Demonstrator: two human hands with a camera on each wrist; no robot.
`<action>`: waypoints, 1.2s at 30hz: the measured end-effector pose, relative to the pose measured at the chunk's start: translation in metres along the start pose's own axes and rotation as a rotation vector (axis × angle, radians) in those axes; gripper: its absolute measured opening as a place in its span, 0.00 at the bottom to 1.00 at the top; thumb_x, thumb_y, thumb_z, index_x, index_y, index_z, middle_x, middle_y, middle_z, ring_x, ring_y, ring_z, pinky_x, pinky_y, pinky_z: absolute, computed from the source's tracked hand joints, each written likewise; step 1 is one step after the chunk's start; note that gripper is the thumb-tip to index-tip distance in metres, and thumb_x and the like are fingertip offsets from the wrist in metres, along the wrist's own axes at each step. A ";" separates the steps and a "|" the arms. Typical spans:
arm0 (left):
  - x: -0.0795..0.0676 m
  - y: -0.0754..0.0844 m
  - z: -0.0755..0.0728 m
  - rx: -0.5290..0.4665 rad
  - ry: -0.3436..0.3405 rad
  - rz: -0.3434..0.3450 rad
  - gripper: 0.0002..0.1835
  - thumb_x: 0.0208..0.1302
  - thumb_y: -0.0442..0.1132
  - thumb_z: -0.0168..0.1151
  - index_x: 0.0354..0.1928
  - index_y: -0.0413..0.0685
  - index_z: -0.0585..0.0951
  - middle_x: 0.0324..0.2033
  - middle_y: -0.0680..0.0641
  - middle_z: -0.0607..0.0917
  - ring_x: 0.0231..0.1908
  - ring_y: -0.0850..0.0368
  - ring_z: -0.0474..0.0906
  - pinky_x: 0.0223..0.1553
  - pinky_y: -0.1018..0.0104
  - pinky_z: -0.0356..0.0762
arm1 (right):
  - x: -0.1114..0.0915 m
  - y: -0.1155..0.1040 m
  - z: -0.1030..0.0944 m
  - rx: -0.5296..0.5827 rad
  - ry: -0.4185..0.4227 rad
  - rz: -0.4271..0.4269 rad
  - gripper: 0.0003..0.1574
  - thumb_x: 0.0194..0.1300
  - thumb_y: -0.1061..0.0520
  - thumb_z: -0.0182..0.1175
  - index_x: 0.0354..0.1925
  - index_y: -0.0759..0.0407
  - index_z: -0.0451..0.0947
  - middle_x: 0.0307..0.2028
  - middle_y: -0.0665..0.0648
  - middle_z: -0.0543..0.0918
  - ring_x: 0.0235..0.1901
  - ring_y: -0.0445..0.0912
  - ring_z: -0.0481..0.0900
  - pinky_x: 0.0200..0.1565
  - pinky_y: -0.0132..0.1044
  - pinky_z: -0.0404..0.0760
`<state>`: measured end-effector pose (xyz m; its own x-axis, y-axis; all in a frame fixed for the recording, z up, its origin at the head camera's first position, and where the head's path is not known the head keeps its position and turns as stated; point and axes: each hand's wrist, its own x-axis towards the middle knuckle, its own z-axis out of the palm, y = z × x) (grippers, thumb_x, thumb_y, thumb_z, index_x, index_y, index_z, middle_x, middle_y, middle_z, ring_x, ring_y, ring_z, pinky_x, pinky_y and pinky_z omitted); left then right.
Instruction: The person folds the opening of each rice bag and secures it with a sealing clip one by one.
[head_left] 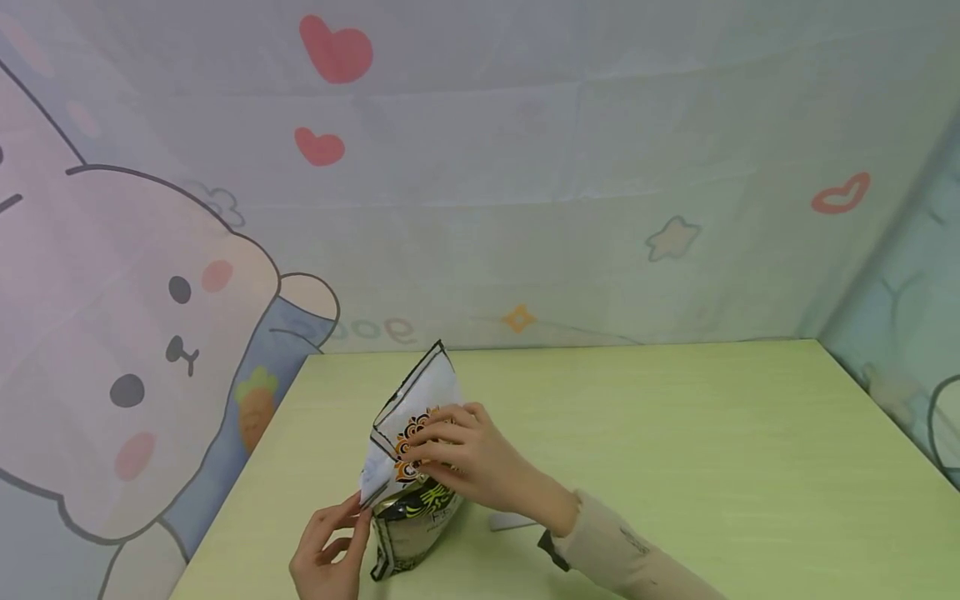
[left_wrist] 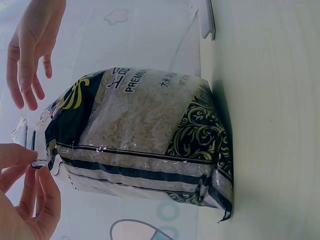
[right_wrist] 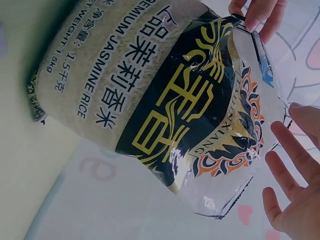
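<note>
A bag of jasmine rice stands on the table, its clear lower part full of grains and its pale top slack. My left hand pinches the bag's upper side edge between thumb and fingers, as the left wrist view shows on the rice bag. Over the front of the bag's top is my right hand. In the right wrist view, the right hand has its fingers spread loosely by the bag's top edge; whether a fingertip touches the film is hard to tell. Black, gold and orange print covers the bag's front.
A flat white item lies on the pale green table, partly hidden behind the right wrist. Behind the table hangs a cloth backdrop printed with hearts and a cartoon animal.
</note>
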<state>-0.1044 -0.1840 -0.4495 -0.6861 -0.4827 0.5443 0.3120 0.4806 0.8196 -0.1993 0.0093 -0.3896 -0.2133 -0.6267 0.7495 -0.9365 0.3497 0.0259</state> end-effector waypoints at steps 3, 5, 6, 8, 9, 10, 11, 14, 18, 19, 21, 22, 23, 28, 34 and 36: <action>0.000 0.000 0.000 0.002 0.000 -0.008 0.12 0.54 0.15 0.68 0.41 0.26 0.87 0.31 0.69 0.78 0.30 0.77 0.76 0.22 0.82 0.76 | -0.004 0.000 -0.001 -0.001 -0.013 0.011 0.13 0.60 0.55 0.74 0.44 0.47 0.88 0.45 0.45 0.88 0.52 0.44 0.78 0.53 0.39 0.73; -0.001 0.001 -0.001 0.007 -0.001 -0.014 0.12 0.54 0.15 0.68 0.41 0.26 0.87 0.31 0.69 0.77 0.30 0.77 0.76 0.22 0.82 0.76 | -0.007 -0.001 -0.001 0.002 -0.021 0.012 0.12 0.59 0.55 0.74 0.44 0.48 0.88 0.44 0.45 0.88 0.51 0.44 0.78 0.53 0.39 0.73; -0.001 0.001 -0.001 0.010 -0.002 -0.015 0.12 0.54 0.15 0.68 0.41 0.27 0.87 0.31 0.69 0.77 0.30 0.77 0.76 0.22 0.82 0.76 | -0.009 -0.001 -0.001 0.004 -0.025 0.015 0.13 0.59 0.55 0.75 0.44 0.47 0.88 0.44 0.44 0.88 0.51 0.44 0.78 0.53 0.39 0.73; -0.001 0.001 -0.001 0.014 -0.002 -0.016 0.12 0.54 0.15 0.68 0.41 0.27 0.87 0.31 0.69 0.77 0.30 0.77 0.76 0.22 0.82 0.76 | -0.011 -0.002 -0.001 0.012 -0.031 0.020 0.13 0.59 0.55 0.75 0.44 0.47 0.88 0.43 0.45 0.88 0.52 0.45 0.78 0.53 0.40 0.73; -0.001 0.001 -0.001 0.014 -0.002 -0.015 0.12 0.54 0.15 0.68 0.41 0.27 0.87 0.31 0.69 0.77 0.30 0.77 0.76 0.22 0.82 0.76 | -0.013 -0.002 -0.001 0.018 -0.034 0.021 0.13 0.58 0.55 0.75 0.44 0.47 0.88 0.43 0.45 0.88 0.52 0.45 0.78 0.54 0.40 0.73; -0.001 0.001 -0.001 0.013 -0.002 -0.013 0.12 0.54 0.15 0.68 0.41 0.27 0.87 0.31 0.69 0.77 0.30 0.77 0.76 0.22 0.82 0.76 | -0.015 -0.002 -0.001 0.018 -0.036 0.024 0.13 0.58 0.54 0.75 0.44 0.47 0.88 0.43 0.44 0.88 0.52 0.45 0.78 0.54 0.40 0.73; -0.001 0.001 -0.001 0.012 -0.001 -0.010 0.12 0.54 0.15 0.68 0.41 0.27 0.87 0.31 0.69 0.77 0.30 0.77 0.76 0.22 0.82 0.76 | -0.016 -0.002 -0.002 0.024 -0.038 0.028 0.13 0.58 0.54 0.75 0.43 0.47 0.88 0.43 0.44 0.87 0.52 0.45 0.78 0.54 0.40 0.73; -0.001 0.000 -0.001 0.008 -0.002 -0.003 0.12 0.53 0.14 0.68 0.41 0.26 0.87 0.31 0.68 0.77 0.30 0.77 0.76 0.22 0.82 0.76 | -0.021 -0.002 -0.002 0.026 -0.042 0.033 0.13 0.57 0.54 0.76 0.42 0.47 0.88 0.43 0.44 0.87 0.51 0.44 0.78 0.53 0.41 0.73; -0.001 0.000 -0.001 0.013 -0.007 -0.003 0.12 0.53 0.14 0.68 0.41 0.27 0.87 0.30 0.67 0.77 0.30 0.77 0.75 0.22 0.81 0.76 | -0.027 -0.001 -0.004 0.025 -0.043 0.035 0.13 0.57 0.54 0.76 0.42 0.47 0.87 0.42 0.44 0.87 0.50 0.44 0.78 0.52 0.41 0.73; -0.001 0.000 -0.001 0.016 -0.009 -0.004 0.12 0.54 0.15 0.68 0.41 0.27 0.87 0.30 0.66 0.77 0.30 0.77 0.75 0.22 0.81 0.76 | -0.029 0.000 -0.004 0.022 -0.044 0.035 0.13 0.56 0.54 0.76 0.42 0.47 0.87 0.42 0.45 0.87 0.49 0.43 0.78 0.52 0.41 0.73; -0.002 0.000 -0.001 0.021 -0.009 -0.008 0.12 0.54 0.15 0.68 0.41 0.27 0.87 0.30 0.65 0.77 0.30 0.77 0.75 0.22 0.81 0.76 | -0.033 0.002 -0.004 0.011 -0.048 0.035 0.14 0.56 0.54 0.76 0.41 0.47 0.87 0.41 0.44 0.87 0.48 0.43 0.78 0.52 0.41 0.73; -0.002 0.000 -0.001 0.024 -0.010 -0.008 0.12 0.54 0.15 0.68 0.41 0.28 0.87 0.30 0.65 0.77 0.30 0.77 0.75 0.22 0.81 0.76 | -0.035 0.003 -0.005 0.005 -0.050 0.033 0.14 0.56 0.54 0.77 0.41 0.47 0.87 0.41 0.44 0.87 0.48 0.43 0.78 0.51 0.41 0.74; -0.001 0.000 -0.001 0.025 -0.010 -0.008 0.12 0.54 0.15 0.68 0.41 0.28 0.87 0.30 0.64 0.78 0.30 0.77 0.75 0.22 0.81 0.76 | -0.037 0.004 -0.005 0.000 -0.054 0.033 0.14 0.55 0.54 0.77 0.41 0.47 0.87 0.40 0.44 0.87 0.47 0.42 0.78 0.51 0.41 0.74; -0.001 0.001 -0.001 0.028 -0.015 -0.009 0.12 0.54 0.15 0.68 0.41 0.28 0.87 0.30 0.62 0.78 0.30 0.77 0.75 0.22 0.81 0.76 | -0.045 0.008 -0.007 0.000 -0.080 0.040 0.15 0.54 0.54 0.77 0.41 0.47 0.86 0.40 0.43 0.87 0.46 0.42 0.78 0.51 0.41 0.74; 0.000 0.002 -0.001 0.028 -0.016 -0.007 0.12 0.54 0.15 0.68 0.41 0.28 0.87 0.30 0.61 0.79 0.30 0.76 0.75 0.22 0.81 0.76 | -0.056 0.014 -0.010 0.049 -0.120 0.082 0.14 0.55 0.56 0.77 0.42 0.48 0.86 0.40 0.44 0.87 0.44 0.42 0.78 0.50 0.42 0.74; -0.001 0.002 -0.001 0.024 -0.015 -0.001 0.12 0.54 0.15 0.68 0.41 0.28 0.87 0.30 0.62 0.79 0.30 0.76 0.75 0.22 0.81 0.76 | -0.061 0.016 -0.011 0.064 -0.137 0.095 0.14 0.56 0.57 0.76 0.42 0.49 0.86 0.40 0.44 0.87 0.44 0.42 0.77 0.49 0.43 0.73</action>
<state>-0.1026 -0.1840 -0.4482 -0.6965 -0.4720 0.5405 0.2953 0.4979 0.8154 -0.1986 0.0610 -0.4280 -0.3334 -0.6839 0.6490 -0.9253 0.3694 -0.0861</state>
